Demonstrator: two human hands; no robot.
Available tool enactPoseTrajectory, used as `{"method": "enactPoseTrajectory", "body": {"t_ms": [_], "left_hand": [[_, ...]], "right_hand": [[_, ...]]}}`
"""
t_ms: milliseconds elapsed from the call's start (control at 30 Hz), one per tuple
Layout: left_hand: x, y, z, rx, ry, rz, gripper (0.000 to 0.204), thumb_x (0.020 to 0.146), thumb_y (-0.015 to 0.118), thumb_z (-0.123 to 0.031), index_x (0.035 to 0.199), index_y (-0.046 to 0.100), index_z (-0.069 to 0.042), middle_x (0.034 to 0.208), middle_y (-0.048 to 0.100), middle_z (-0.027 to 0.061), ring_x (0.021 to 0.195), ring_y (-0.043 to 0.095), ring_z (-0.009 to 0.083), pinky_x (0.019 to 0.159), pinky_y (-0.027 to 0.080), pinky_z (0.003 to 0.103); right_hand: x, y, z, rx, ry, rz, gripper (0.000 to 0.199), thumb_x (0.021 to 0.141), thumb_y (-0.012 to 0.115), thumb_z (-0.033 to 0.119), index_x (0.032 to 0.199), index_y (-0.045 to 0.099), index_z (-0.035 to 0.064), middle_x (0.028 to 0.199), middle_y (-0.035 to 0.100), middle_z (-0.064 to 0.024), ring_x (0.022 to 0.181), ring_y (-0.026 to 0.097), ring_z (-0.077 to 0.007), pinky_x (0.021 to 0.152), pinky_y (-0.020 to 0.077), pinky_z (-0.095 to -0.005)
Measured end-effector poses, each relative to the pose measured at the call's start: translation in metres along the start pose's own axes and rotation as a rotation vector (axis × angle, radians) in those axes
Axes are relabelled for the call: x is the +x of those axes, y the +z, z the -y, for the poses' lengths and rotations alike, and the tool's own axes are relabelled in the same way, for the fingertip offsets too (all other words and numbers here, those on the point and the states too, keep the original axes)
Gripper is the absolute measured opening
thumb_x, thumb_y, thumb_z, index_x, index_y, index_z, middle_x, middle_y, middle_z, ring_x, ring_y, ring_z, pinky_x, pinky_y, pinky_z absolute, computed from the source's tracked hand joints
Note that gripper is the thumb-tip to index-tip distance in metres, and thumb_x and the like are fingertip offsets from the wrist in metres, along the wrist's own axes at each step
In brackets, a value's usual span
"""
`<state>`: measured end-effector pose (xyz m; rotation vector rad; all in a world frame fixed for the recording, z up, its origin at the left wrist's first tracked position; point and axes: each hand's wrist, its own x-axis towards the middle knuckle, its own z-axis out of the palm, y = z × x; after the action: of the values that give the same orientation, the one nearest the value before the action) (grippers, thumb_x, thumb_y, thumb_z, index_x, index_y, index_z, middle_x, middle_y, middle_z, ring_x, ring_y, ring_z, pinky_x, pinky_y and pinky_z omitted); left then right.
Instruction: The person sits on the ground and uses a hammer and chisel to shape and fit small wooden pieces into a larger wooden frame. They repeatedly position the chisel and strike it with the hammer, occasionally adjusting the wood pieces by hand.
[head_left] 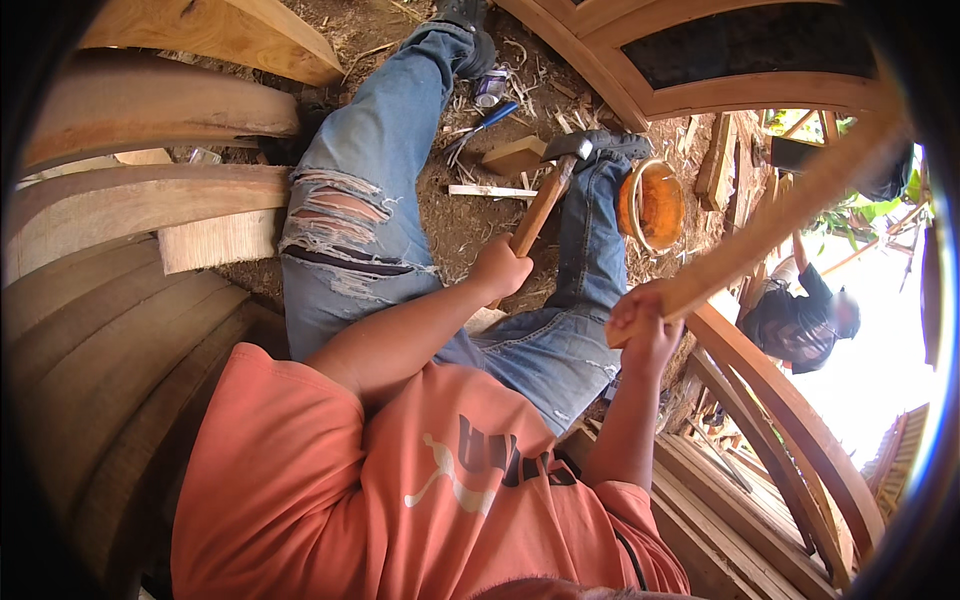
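My left hand (503,270) is closed round the wooden handle of a hammer (543,208). Its metal head is up, in front of my right shoe. In my right hand (645,325) I grip one end of a long wooden plank (780,225), which slants up to the far right and blurs toward its far end. An orange bucket-like container (660,207) stands beside my right lower leg. Between my legs, a blue-handled tool (495,117), a small tin (490,88) and a wood block (515,156) lie on the ground.
Curved timbers (150,195) are stacked on my left. A wooden frame with dark panels (740,55) stands at the far right. More boards (740,510) and a curved rail (790,430) are at my right side. Another person (800,318) is beyond them. Shavings litter the dirt ground.
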<state>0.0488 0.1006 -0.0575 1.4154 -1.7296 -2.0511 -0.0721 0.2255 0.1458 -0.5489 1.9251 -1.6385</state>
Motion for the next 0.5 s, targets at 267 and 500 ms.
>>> {"method": "enactPoseTrajectory", "body": {"t_ms": [267,500], "left_hand": [[-0.004,0.006,-0.001,0.016,0.039,-0.039,0.033,0.084,0.072,-0.021,0.109,0.068,0.000,0.091,0.075,0.0214,0.088,0.075,0.0386,0.080,0.056,0.049],[-0.002,-0.001,-0.005,-0.022,-0.022,0.008,0.037,0.085,0.070,-0.024,0.113,0.071,-0.001,0.103,0.076,0.0273,0.101,0.074,0.0465,0.089,0.058,0.052]], "right_hand": [[-0.018,0.005,-0.068,-0.220,0.771,0.118,0.020,0.107,0.069,0.020,0.096,0.061,0.0054,0.068,0.058,-0.0011,0.053,0.053,-0.0117,0.046,0.0403,-0.0281],[0.000,-0.013,-0.020,-0.020,-0.052,0.031,0.020,0.106,0.066,0.017,0.093,0.058,0.0055,0.070,0.056,-0.0060,0.056,0.058,-0.0161,0.048,0.0454,-0.0336]]}}
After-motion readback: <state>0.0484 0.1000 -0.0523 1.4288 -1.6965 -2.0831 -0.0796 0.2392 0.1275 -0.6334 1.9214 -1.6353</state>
